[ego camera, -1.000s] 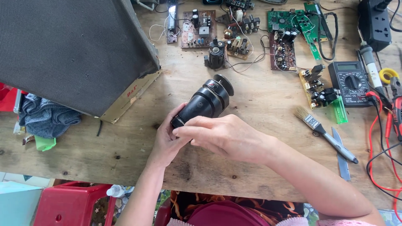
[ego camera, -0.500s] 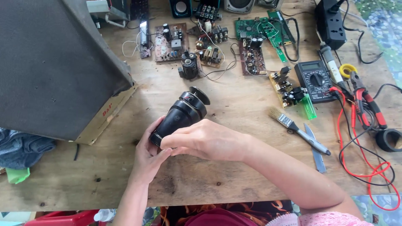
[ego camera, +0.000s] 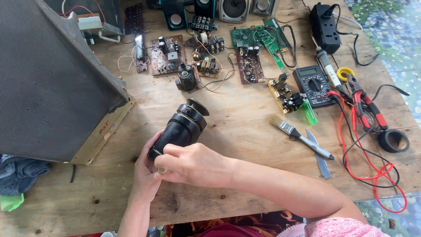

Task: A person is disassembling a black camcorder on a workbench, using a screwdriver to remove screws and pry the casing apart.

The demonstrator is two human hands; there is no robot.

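We are at a rough wooden workbench (ego camera: 245, 131) strewn with electronics. Near its front edge lies the black cylindrical motor (ego camera: 180, 128), tilted, its round end cap pointing up and away from us. Our left hand (ego camera: 147, 169) cups its near end from below, and our right hand (ego camera: 193, 164) closes over that same end from above, fingers curled onto the rim. Compared with a second ago, the grip looks unchanged; it is the view that has swung, so the motor now sits lower and more to the left, and more of the bench's right side has come into sight. So the work on the motor's near end looks to be carrying on, not finishing.

What our fingers do at that end is hidden beneath the right hand; a small pale thing shows under the knuckles, too small to name. Left of the motor, the big grey speaker cabinet (ego camera: 52, 79) is cut off by the frame. Further out lie circuit boards (ego camera: 250, 66), a paintbrush (ego camera: 289, 130), a multimeter (ego camera: 313, 85) and red test leads (ego camera: 372, 175).
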